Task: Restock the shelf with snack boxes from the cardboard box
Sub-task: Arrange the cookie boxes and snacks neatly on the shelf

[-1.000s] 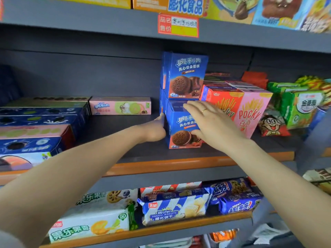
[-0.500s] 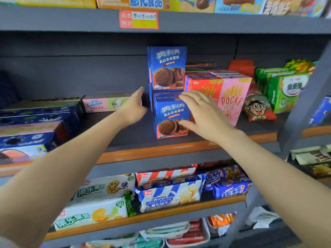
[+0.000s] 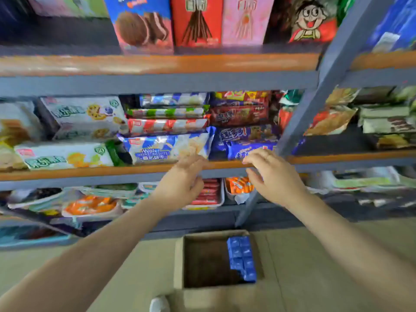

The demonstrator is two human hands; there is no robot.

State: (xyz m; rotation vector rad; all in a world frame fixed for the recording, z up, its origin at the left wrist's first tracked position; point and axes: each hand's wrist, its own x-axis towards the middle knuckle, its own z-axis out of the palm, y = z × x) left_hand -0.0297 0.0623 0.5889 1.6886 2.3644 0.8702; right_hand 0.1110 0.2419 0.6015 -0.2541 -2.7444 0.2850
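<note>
Both hands are empty with fingers loosely spread, the left hand [image 3: 182, 183] and right hand [image 3: 273, 176] held side by side in front of the shelf [image 3: 90, 171] edge; likely poised to drop for more stock; below and nearer than both hands sits the cardboard box [image 3: 179, 262] on the floor, open-topped so its blue snack boxes [image 3: 242, 258], stacked against its right wall, can be lifted straight out.

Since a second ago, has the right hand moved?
Yes. The right hand has left the blue cookie box and dropped down to the next shelf's orange edge.
</note>
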